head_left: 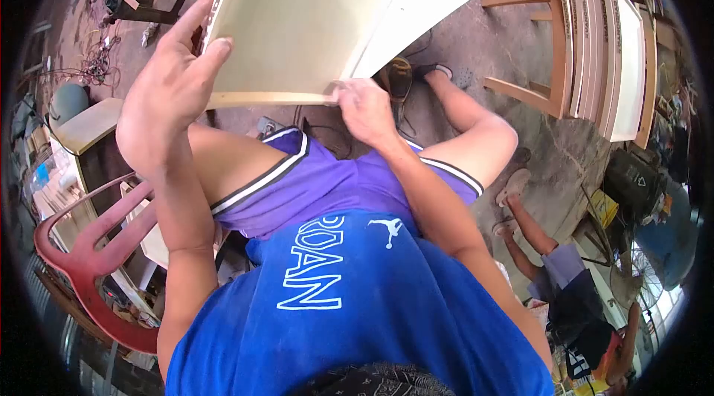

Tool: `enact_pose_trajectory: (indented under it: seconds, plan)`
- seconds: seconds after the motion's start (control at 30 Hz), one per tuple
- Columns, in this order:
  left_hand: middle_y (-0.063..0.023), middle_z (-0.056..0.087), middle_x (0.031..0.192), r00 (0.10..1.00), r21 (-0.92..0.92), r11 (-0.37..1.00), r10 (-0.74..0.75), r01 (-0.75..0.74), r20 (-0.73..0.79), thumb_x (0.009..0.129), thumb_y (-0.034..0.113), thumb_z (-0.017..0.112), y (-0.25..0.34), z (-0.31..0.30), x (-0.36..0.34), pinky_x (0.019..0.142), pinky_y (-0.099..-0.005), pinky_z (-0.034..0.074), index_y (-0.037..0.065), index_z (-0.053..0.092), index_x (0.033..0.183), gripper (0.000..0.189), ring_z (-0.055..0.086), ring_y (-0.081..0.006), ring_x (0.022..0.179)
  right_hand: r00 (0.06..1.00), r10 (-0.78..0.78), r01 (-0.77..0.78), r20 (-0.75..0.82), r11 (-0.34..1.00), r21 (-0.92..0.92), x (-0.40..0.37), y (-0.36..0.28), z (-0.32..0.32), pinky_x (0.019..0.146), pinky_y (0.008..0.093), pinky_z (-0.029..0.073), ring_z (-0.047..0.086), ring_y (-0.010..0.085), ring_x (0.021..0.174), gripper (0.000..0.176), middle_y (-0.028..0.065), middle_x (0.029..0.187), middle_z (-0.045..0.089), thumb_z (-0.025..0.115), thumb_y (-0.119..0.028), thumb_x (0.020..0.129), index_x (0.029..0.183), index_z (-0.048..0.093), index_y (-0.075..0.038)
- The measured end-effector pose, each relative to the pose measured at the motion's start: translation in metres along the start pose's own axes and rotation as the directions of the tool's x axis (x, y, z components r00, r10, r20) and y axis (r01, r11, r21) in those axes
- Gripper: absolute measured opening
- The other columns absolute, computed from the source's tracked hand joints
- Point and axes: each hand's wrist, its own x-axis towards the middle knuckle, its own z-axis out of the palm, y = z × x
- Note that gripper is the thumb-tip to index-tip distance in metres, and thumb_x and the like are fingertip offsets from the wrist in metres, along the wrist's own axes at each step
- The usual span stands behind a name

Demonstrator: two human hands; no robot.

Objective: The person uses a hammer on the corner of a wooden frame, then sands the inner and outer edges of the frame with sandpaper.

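Observation:
A shallow pale wooden tray (297, 28) with raised edges is tilted up in front of me above my lap. My left hand (171, 80) grips its left side, thumb on the inner rim and fingers around the outer face, which bears dark printed letters. At the near right corner, my right hand (364, 110) has its fingers bent and pressed together against the rim, slightly blurred. I cannot tell whether something small is pinched in them. Under and beyond the tray lies a white board (431, 2) with rounded corners.
Several similar trays (595, 54) stand stacked against a wooden frame (554, 54) at right. A red plastic chair (97, 262) is at my left. Cables (100, 61) lie on the floor at far left. Another person (573, 292) sits at lower right.

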Motion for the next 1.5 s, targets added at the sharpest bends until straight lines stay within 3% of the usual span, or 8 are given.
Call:
enact_pose_trajectory:
  seconds: [0.1,0.67,0.87,1.03,1.13,1.27,1.33,1.5]
  plan:
    - [-0.0178,0.063,0.137,0.999,0.025,0.999,-0.019,0.02,-0.025,0.094,0.01,0.061,-0.001,0.002,-0.002,0.11,-0.0324,0.041,-0.006,0.044,0.153,0.063,0.057,-0.021,0.127,0.982,0.181,-0.177,-0.059,0.982,0.059,-0.004,-0.003,-0.021,0.09,0.0443,0.054,0.069,0.0396,0.101,0.028,0.0244,0.105,0.07,0.062,-0.018,0.093,0.111,0.07,0.003]
    - [-0.0184,0.06,0.143,1.0,-0.025,0.999,0.021,-0.021,-0.019,0.093,0.013,0.061,0.014,0.013,-0.006,0.115,-0.0335,0.036,-0.005,0.043,0.155,0.066,0.053,-0.0237,0.134,1.0,0.014,-0.019,-0.027,0.982,-0.186,-0.025,-0.019,-0.007,0.082,0.0494,0.056,0.065,0.0373,0.097,0.017,0.0163,0.099,0.065,0.067,-0.017,0.091,0.1,0.075,-0.005]
    - [-0.0229,0.035,0.164,0.975,-0.158,0.984,0.114,-0.084,0.192,0.087,0.012,0.06,0.031,0.029,-0.01,0.125,-0.0373,0.02,-0.009,0.041,0.153,0.071,0.031,-0.0283,0.154,0.989,0.144,-0.145,-0.021,0.981,-0.129,-0.019,-0.025,-0.008,0.083,0.0502,0.055,0.069,0.0431,0.092,0.02,0.0243,0.098,0.071,0.064,-0.015,0.092,0.1,0.076,-0.001]
    - [-0.0204,0.056,0.139,0.989,-0.276,0.957,0.114,-0.083,0.099,0.092,0.002,0.059,0.023,0.045,-0.015,0.113,-0.0338,0.04,-0.01,0.036,0.152,0.065,0.054,-0.0234,0.132,0.991,0.136,-0.135,-0.006,0.984,0.119,-0.009,-0.005,-0.014,0.075,0.0418,0.057,0.074,0.0367,0.081,0.024,0.0229,0.092,0.075,0.064,-0.017,0.093,0.103,0.076,0.001]
    - [-0.0198,0.055,0.141,0.985,-0.139,0.981,0.15,-0.137,0.082,0.091,-0.001,0.057,0.033,0.042,-0.015,0.114,-0.0344,0.04,-0.01,0.036,0.152,0.065,0.053,-0.0244,0.133,0.885,0.453,-0.466,0.11,0.855,0.229,-0.001,0.002,-0.02,0.089,0.0455,0.056,0.072,0.0425,0.102,0.037,0.0284,0.103,0.073,0.07,-0.029,0.087,0.104,0.075,0.003]
    - [-0.0199,0.055,0.143,0.977,-0.025,0.981,0.195,-0.193,0.09,0.091,-0.003,0.056,0.043,0.051,-0.016,0.115,-0.0351,0.039,-0.01,0.037,0.152,0.065,0.053,-0.0256,0.134,0.884,0.452,-0.467,0.122,0.868,0.169,-0.005,0.003,-0.018,0.088,0.0467,0.056,0.072,0.0442,0.101,0.038,0.03,0.1,0.073,0.07,-0.03,0.087,0.103,0.075,0.004]
    - [-0.0207,0.055,0.143,0.969,0.034,0.97,0.237,-0.24,0.074,0.09,-0.002,0.056,0.05,0.056,-0.018,0.115,-0.0356,0.04,-0.009,0.038,0.151,0.064,0.054,-0.0268,0.134,0.931,0.365,-0.364,-0.001,0.93,0.046,-0.007,0.011,-0.012,0.066,0.0376,0.057,0.073,0.0225,0.063,0.033,0.0179,0.077,0.075,0.073,-0.027,0.088,0.097,0.075,0.004]
    - [-0.0228,0.056,0.143,0.947,0.207,0.924,0.317,-0.322,0.058,0.089,0.001,0.057,0.062,0.064,-0.023,0.113,-0.0368,0.041,-0.008,0.041,0.149,0.063,0.056,-0.0298,0.132,0.944,0.327,-0.33,0.044,0.94,0.087,0.0,0.019,-0.012,0.071,0.041,0.058,0.076,0.0298,0.072,0.033,0.022,0.082,0.075,0.074,-0.026,0.085,0.097,0.075,0.005]
